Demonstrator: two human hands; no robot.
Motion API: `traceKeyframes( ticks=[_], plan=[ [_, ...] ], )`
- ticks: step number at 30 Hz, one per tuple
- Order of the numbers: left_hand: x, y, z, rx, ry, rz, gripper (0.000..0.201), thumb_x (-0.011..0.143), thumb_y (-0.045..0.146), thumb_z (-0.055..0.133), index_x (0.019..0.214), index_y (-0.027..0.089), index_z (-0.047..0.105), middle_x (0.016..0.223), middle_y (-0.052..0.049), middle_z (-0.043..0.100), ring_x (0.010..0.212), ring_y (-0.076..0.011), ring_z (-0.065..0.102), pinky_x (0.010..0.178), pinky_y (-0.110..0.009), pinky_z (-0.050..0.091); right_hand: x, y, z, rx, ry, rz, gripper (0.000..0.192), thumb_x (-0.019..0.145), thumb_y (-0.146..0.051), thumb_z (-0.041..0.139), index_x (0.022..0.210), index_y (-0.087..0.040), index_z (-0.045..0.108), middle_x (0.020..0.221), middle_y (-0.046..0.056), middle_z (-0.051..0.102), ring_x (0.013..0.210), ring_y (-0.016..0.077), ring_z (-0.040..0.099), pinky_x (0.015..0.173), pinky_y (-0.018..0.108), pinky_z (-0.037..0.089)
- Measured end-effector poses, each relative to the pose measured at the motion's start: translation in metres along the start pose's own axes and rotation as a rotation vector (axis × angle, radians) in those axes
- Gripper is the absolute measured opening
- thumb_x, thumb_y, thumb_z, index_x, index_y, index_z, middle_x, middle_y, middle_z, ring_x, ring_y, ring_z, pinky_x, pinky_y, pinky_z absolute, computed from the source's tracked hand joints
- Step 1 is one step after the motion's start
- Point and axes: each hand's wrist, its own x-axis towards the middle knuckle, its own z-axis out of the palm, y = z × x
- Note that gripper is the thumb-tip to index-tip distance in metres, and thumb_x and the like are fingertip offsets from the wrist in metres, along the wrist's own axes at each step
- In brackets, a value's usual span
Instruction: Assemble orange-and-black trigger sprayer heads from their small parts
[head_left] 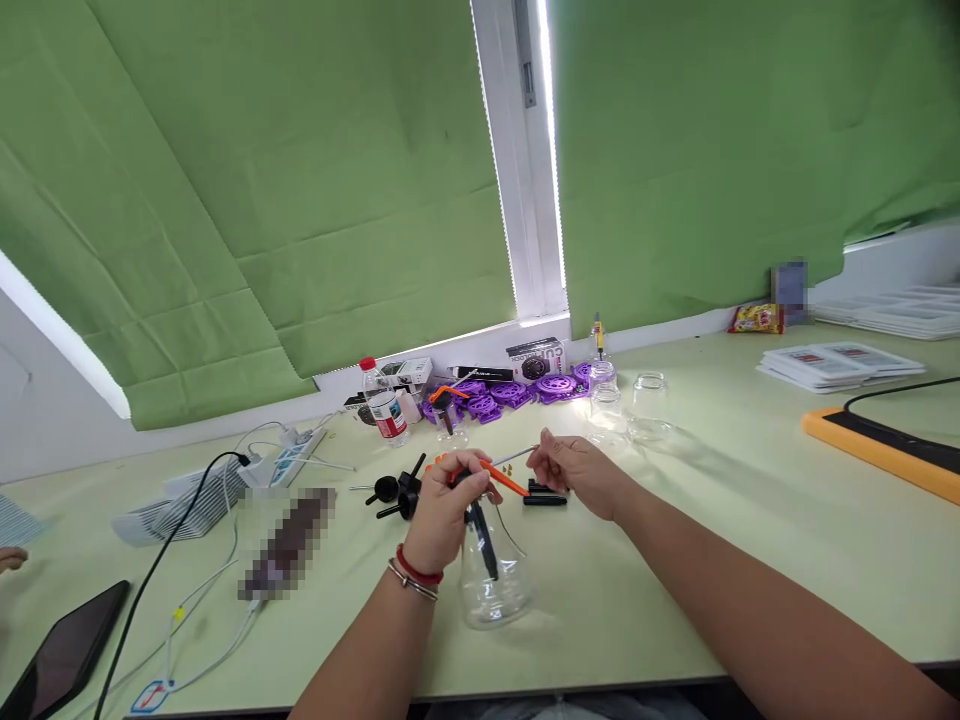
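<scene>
My left hand (450, 500) is closed around a black fitting at the mouth of a clear conical glass flask (495, 605). From the fitting, a black tube (484, 542) slants down inside the glass, with a thin dark line curving beside it. An orange strip (510, 481) sticks out to the right of my fingers. My right hand (562, 468) pinches the end of a thin metal rod (517, 455), which reaches left toward the fitting. Under the rod lie tiny brass-coloured pieces (508, 469) and several black parts (545, 500). More black knob-like parts (397, 492) lie left of the flask.
Behind stand a red-capped bottle (385, 408), purple parts (510, 394), a flask with an orange strip (450, 428) and glass jars (649, 398). Cables, a power strip (300, 452) and a tablet (64, 650) lie left. Another person's hand (11, 559) shows at the left edge.
</scene>
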Motion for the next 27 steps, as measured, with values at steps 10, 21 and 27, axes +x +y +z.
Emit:
traceKeyframes(
  ticks=[10, 21, 27],
  plan=[
    [-0.003, -0.022, -0.014, -0.345, 0.008, -0.167, 0.017, 0.073, 0.024, 0.069, 0.071, 0.014, 0.055, 0.098, -0.004, 0.059, 0.059, -0.0126, 0.063, 0.059, -0.028, 0.049, 0.004, 0.023, 0.018, 0.128, -0.046, 0.201, 0.048, 0.077, -0.060, 0.054, 0.056, -0.018, 0.043, 0.041, -0.009, 0.027, 0.038, 0.0046, 0.019, 0.041, 0.022, 0.013],
    [0.005, -0.032, -0.030, -0.465, 0.044, -0.320, 0.026, 0.078, 0.038, 0.062, 0.071, 0.016, 0.052, 0.087, -0.005, 0.066, 0.052, -0.0139, 0.062, 0.053, -0.027, 0.048, 0.007, 0.023, 0.013, -0.145, -0.144, -0.033, 0.034, 0.081, -0.049, 0.053, 0.073, -0.017, 0.059, 0.054, -0.005, 0.041, 0.051, 0.0080, 0.032, 0.050, 0.023, 0.024],
    [0.005, -0.031, -0.030, -0.447, 0.040, -0.328, 0.026, 0.077, 0.038, 0.062, 0.070, 0.016, 0.051, 0.088, -0.005, 0.066, 0.052, -0.0137, 0.062, 0.053, -0.028, 0.049, 0.009, 0.024, 0.010, -0.184, -0.029, 0.042, 0.046, 0.080, -0.057, 0.051, 0.068, -0.014, 0.060, 0.049, -0.003, 0.045, 0.047, 0.0073, 0.034, 0.048, 0.023, 0.026]
  ],
)
